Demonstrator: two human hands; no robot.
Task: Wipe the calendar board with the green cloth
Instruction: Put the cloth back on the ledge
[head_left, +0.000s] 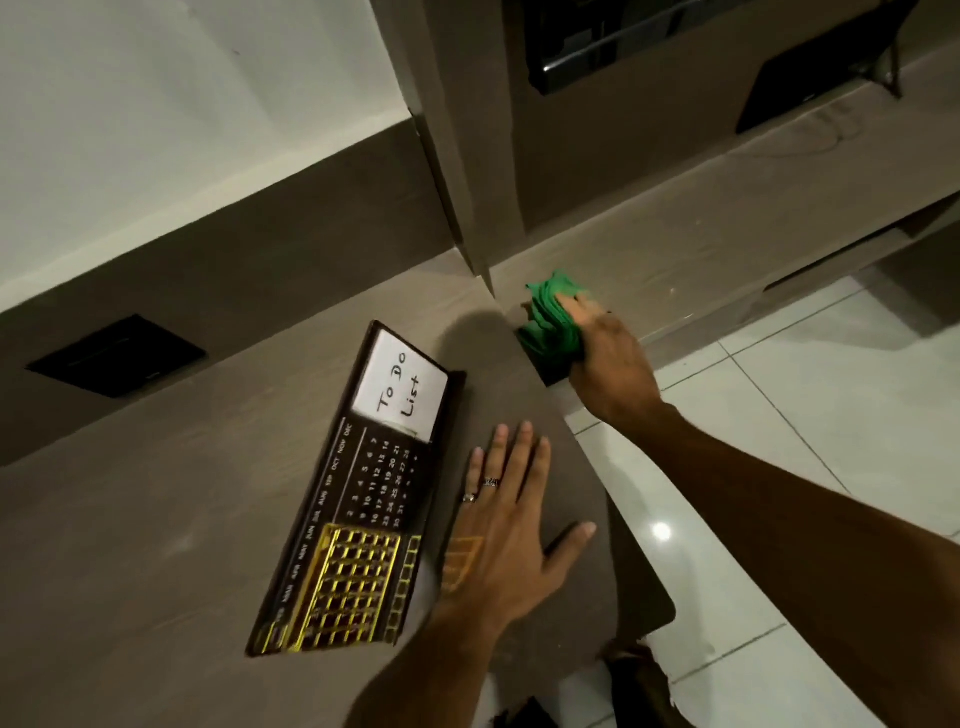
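Note:
The calendar board (363, 499) is a dark brown panel lying flat on the grey-brown counter (156, 519). It carries a white "To Do List" note, printed months and dates, and a gold grid. My left hand (509, 530) rests flat on the counter just right of the board, fingers spread, holding nothing. My right hand (608, 364) reaches to the far right corner of the counter and closes on the crumpled green cloth (550, 317), which sits over a dark recess beside the wall panel.
A black flush panel (117, 356) is set into the raised back ledge at the left. A brown vertical wall panel (457, 156) rises behind the cloth. A lower shelf (753, 223) runs right. White tiled floor (805, 415) lies beyond the counter's right edge.

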